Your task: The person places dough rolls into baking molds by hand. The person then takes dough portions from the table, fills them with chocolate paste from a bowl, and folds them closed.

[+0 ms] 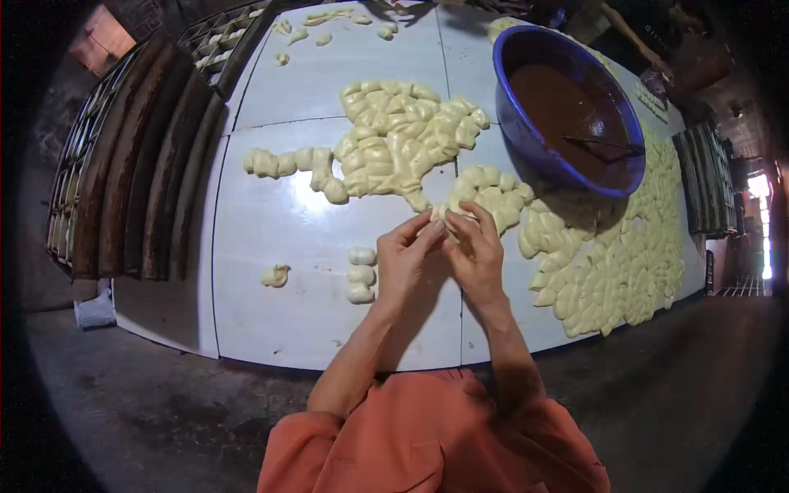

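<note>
My left hand (403, 259) and my right hand (478, 256) meet over the white table, fingertips pinched around a small piece of pale dough (439, 211). My fingers partly cover that piece. Just beyond them lies a cluster of dough pieces (491, 193), and farther off a larger heap of soft, pale yellow dough pieces (399, 144). To the left of my left wrist, several smooth dough rolls (361, 275) sit in a short column. A loose dough lump (275, 275) lies farther left. Another row of rolls (283, 163) runs leftward from the heap.
A blue basin (516, 123) of brown liquid, with a dark stick-like tool in it, stands at the back right. Dough pieces (612, 263) cover the table's right side. Dark, long trays (156, 164) are stacked at the left edge. Another person's arm (633, 37) shows far right.
</note>
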`<state>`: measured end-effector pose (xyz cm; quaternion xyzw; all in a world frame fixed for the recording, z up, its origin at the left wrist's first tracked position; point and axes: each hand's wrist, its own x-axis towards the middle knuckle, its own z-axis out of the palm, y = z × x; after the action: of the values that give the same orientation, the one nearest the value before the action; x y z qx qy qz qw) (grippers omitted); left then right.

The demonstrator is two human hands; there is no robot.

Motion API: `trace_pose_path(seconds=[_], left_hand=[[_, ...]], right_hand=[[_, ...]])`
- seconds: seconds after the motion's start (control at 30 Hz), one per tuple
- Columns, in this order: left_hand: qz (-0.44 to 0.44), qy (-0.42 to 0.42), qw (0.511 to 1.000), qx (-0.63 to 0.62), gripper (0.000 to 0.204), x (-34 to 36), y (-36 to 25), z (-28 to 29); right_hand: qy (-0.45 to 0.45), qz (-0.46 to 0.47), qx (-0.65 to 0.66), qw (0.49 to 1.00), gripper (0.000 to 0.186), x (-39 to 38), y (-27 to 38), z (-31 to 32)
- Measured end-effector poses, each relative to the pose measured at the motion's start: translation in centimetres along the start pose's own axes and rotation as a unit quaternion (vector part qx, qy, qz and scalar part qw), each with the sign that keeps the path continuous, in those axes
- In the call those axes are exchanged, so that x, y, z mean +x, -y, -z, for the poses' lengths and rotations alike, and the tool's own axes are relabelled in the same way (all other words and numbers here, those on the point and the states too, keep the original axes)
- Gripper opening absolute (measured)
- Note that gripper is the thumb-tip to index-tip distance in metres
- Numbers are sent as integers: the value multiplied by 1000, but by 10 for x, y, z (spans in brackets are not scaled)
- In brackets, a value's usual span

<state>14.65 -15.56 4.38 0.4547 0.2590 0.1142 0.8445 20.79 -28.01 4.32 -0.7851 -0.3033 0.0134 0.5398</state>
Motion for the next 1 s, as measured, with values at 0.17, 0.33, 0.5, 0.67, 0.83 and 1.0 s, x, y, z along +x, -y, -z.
trace_pose_path(seconds=[0.17,0.33,0.5,0.67,0.83,1.0], left_hand=[[-52,-21,996,65,43,-3,-4,12],[12,14,1000,2,37,4,-17,22],[4,30,997,66,40,-2,-16,23],[100,54,989,89,35,5,-42,29],[82,78,989,92,34,0,-51,29],[5,122,988,91,33,-8,-43,38]], right_hand=[[-61,-5,-23,998,16,4,11,-24],[-31,-54,85,994,20,0,6,-23],[6,-116,122,986,18,-2,6,-20],[78,-222,284,929,19,-7,9,-13],[82,3,155,984,33,-14,1,-16],[-13,55,193,980,14,-6,8,-21]])
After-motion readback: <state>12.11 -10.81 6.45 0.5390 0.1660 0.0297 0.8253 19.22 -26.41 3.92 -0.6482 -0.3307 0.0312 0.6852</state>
